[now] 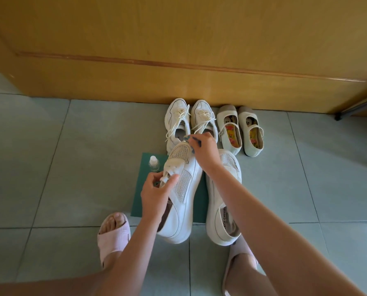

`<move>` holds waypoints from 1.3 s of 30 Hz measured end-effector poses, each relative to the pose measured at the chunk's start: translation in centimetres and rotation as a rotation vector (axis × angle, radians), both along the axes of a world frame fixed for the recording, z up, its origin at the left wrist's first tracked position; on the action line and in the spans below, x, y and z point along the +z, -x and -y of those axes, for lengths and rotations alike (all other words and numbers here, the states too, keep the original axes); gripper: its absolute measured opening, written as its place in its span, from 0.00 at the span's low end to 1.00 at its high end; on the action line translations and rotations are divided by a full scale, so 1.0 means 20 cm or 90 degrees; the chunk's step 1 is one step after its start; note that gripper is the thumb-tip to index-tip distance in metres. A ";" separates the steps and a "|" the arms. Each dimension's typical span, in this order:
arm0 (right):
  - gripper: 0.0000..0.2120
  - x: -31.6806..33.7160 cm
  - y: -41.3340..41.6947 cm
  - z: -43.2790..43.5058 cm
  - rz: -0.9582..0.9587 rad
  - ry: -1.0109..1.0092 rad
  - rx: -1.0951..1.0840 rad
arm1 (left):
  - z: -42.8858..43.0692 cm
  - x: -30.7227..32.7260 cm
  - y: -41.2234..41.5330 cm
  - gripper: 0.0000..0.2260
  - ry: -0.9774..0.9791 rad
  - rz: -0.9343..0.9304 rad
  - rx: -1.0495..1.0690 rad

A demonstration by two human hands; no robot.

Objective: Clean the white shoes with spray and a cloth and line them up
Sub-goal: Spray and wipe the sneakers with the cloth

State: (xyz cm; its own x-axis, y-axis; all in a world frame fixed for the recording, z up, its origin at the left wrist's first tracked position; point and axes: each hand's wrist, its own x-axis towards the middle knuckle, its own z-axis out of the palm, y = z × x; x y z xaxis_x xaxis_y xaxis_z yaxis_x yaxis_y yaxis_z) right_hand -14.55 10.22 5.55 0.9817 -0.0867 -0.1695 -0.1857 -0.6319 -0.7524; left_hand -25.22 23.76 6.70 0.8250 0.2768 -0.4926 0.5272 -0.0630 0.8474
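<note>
My left hand [156, 194] grips a white mesh sneaker [181, 193] by its tongue and laces, holding it tilted above a green mat [145, 182]. My right hand [204, 150] pinches a small blue-green cloth [189, 138] against the toe of that sneaker. Its partner, another white sneaker [223, 199], lies on the floor just right of it. A small clear spray bottle [154, 163] stands on the mat beside the held shoe's left side.
A pair of white lace-up sneakers [178, 120] and a pair of cream strap flats [241, 129] stand in a row against a wooden door [178, 50]. My feet in pink slippers [113, 238] rest on the grey tiled floor [71, 167] on either side.
</note>
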 end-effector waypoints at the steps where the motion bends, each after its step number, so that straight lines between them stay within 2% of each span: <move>1: 0.12 0.01 0.04 0.00 0.006 -0.012 -0.017 | 0.00 0.00 0.00 0.13 0.000 -0.003 -0.003; 9: 0.18 0.05 0.25 -0.01 -0.009 -0.043 -0.055 | 0.01 -0.02 -0.01 0.16 0.000 -0.021 -0.012; 17: 0.17 0.07 0.45 -0.03 0.023 -0.083 -0.109 | 0.01 -0.02 -0.01 0.16 0.007 -0.017 0.014; 21: 0.15 0.09 0.53 -0.04 -0.005 -0.140 -0.134 | 0.01 -0.02 -0.01 0.16 -0.001 -0.013 0.015; 26: 0.18 0.14 0.28 0.03 0.005 -0.186 -0.153 | 0.03 -0.01 0.00 0.14 -0.002 0.003 -0.003; 30: 0.19 0.16 -0.03 0.00 -0.046 -0.179 -0.074 | 0.03 0.00 0.01 0.12 -0.003 0.006 0.003; 32: 0.16 0.17 -0.11 -0.04 -0.078 -0.129 -0.038 | 0.03 0.00 0.01 0.13 -0.004 0.007 0.012; 36: 0.13 0.15 -0.20 -0.09 -0.164 0.095 0.128 | 0.05 -0.02 0.01 0.13 -0.018 0.018 0.033; 39: 0.14 0.13 -0.18 -0.11 -0.153 0.200 0.140 | 0.06 -0.04 0.01 0.14 -0.026 0.024 0.038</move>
State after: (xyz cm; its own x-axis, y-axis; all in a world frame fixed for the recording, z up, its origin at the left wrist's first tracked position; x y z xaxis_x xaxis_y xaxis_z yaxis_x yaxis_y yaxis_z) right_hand -11.01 12.43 8.18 0.9187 0.0365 -0.3933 -0.1665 -0.8672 -0.4693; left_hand -25.39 22.55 5.99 0.8239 0.3460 -0.4488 0.4990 -0.0677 0.8640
